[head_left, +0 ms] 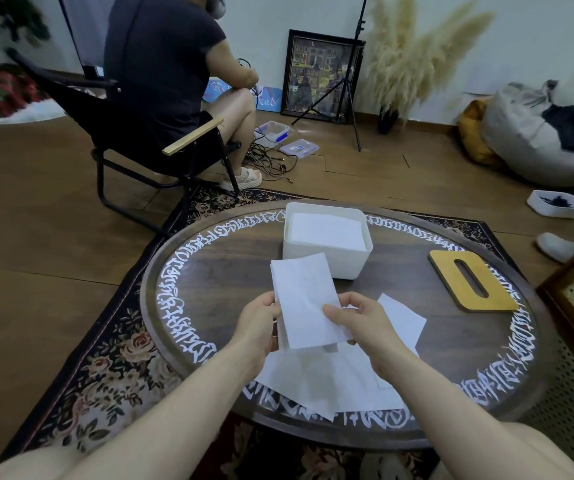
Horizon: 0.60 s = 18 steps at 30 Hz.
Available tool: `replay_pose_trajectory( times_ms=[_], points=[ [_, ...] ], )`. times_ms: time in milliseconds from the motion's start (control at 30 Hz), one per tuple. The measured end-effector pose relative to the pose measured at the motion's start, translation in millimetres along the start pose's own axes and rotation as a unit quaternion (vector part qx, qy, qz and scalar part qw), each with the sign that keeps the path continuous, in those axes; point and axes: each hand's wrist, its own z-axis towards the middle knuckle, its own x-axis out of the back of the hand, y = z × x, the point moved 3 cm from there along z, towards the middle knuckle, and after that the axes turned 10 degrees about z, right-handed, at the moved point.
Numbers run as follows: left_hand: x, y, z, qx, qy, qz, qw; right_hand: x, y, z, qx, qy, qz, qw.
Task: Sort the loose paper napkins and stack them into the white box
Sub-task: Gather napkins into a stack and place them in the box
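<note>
1. Holding a white paper napkin above the round dark wooden table, both hands are seen at centre; napkin is lifted, tilted, w/ its far end towards the white box
2. Left hand: fingers curled round napkin's left edge, clamped on it
3. Right hand: thumb is laid on top of napkin's right edge, fingers curled beneath, so paper is pinched
4. Loose napkins are spread in an untidy pile on the near part of table, under & just beyond the hands; one sheet sticks out to the right of the right hand
5. White box is set on the table's far side, open-topped, w/ a flat stack of napkins already inside, nearly to the rim
6. Wooden lid w/ an oblong slot is laid flat on the table, right of box, well apart from it
7. Table is ringed w/ white painted script & stands on a floral rug
8. Beyond the table a second person is seated in a black folding chair, back turned
</note>
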Motion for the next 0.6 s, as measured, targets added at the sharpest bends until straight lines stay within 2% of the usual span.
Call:
replay_pose_trajectory(
  times_ms=[400,600],
  points=[
    [2.7,0.6,-3.0,-0.021,-0.011,0.002,1.000,-2.5,0.5,-3.9,-0.008,0.000,0.001,1.000],
    [7.5,-0.6,-1.2,-0.049,0.036,0.034,0.998,-5.2,2.7,-3.1,-0.007,-0.018,-0.011,1.000]
  ],
)
